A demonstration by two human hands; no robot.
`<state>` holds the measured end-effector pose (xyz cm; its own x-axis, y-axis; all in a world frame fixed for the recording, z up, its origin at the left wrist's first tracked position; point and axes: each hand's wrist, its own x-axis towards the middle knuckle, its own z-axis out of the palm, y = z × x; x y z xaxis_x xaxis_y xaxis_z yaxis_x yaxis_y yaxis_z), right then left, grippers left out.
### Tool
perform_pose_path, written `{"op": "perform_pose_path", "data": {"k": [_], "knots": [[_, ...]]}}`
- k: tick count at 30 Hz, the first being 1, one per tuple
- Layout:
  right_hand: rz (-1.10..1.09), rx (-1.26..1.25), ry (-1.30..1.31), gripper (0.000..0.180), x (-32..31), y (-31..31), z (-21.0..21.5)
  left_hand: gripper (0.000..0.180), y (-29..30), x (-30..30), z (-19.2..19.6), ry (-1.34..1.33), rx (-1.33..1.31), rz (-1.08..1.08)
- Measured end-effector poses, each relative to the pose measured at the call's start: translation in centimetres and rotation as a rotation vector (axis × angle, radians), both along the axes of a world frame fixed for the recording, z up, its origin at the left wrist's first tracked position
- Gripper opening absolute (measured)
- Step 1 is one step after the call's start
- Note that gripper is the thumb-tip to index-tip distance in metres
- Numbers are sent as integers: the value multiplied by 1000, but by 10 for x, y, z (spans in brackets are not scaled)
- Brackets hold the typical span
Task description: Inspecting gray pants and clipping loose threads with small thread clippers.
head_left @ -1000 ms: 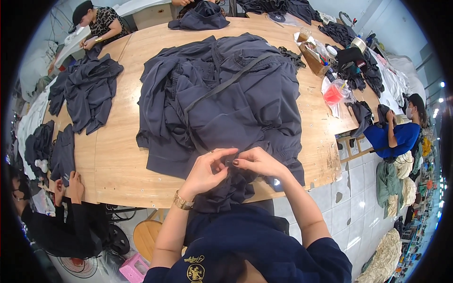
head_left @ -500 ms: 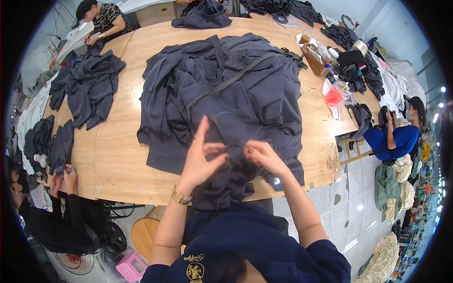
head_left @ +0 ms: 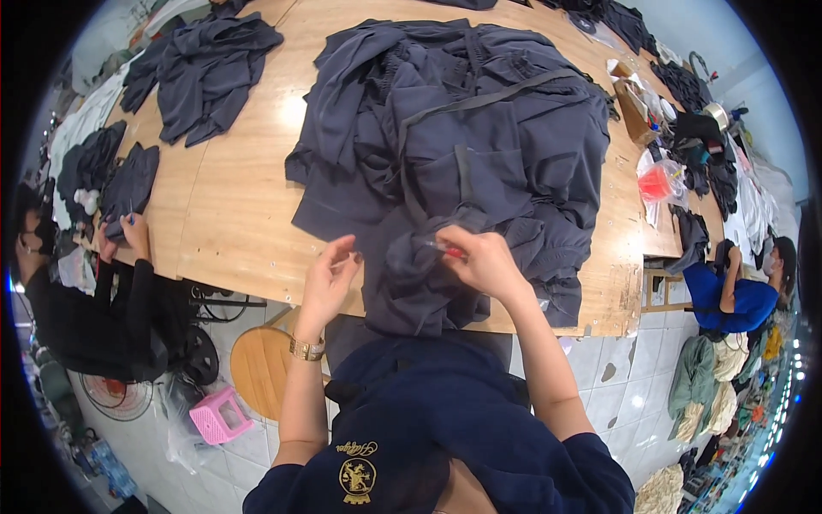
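A heap of dark grey garments [head_left: 462, 128] covers the middle of the table, with a long dark strap [head_left: 488, 98] lying across it. Over its near edge, my right hand [head_left: 486, 264] is closed round a small red-handled tool [head_left: 452, 252] with a thin pale tip; its exact kind does not show. The tip is close to the bunched dark cloth [head_left: 411, 283] that hangs toward my lap. My left hand [head_left: 330, 278] is held at the left of this cloth, fingers loosely bent and apart, holding nothing I can see.
More dark garments [head_left: 205, 77] lie at the table's far left. At the right are a cardboard box [head_left: 635, 111] and a red drink in a plastic bag [head_left: 655, 182]. Co-workers sit at both sides. A round wooden stool [head_left: 261, 368] and a pink plastic stool [head_left: 218, 415] stand below.
The left hand has drawn back from the cloth to its left side. A red-handled tool now shows in my right hand. The whole view has shifted, with the table appearing higher up.
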<state>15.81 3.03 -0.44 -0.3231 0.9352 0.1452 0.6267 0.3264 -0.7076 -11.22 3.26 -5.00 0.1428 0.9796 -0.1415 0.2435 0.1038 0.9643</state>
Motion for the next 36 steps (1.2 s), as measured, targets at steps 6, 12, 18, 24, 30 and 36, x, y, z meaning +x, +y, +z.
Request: {"op": "perform_pose_path", "data": {"k": [6, 12, 18, 24, 30, 36], "knots": [[-310, -97, 605, 17, 11, -17, 56, 64, -36, -1, 11, 204, 43, -196], [-231, 121, 1317, 32, 44, -44, 84, 54, -39, 27, 16, -150, 53, -311], [-553, 111, 1431, 41, 11, -53, 66, 63, -26, 22, 62, -983, -143, -380], [-456, -125, 804, 40, -47, -18, -7, 52, -29, -12, 22, -973, -281, 22], [-381, -210, 551, 20, -59, -56, -60, 33, -86, -25, -33, -439, -463, 368], [123, 6, 202, 40, -77, -73, -42, 33, -103, -21, -41, -265, -260, 149]]}}
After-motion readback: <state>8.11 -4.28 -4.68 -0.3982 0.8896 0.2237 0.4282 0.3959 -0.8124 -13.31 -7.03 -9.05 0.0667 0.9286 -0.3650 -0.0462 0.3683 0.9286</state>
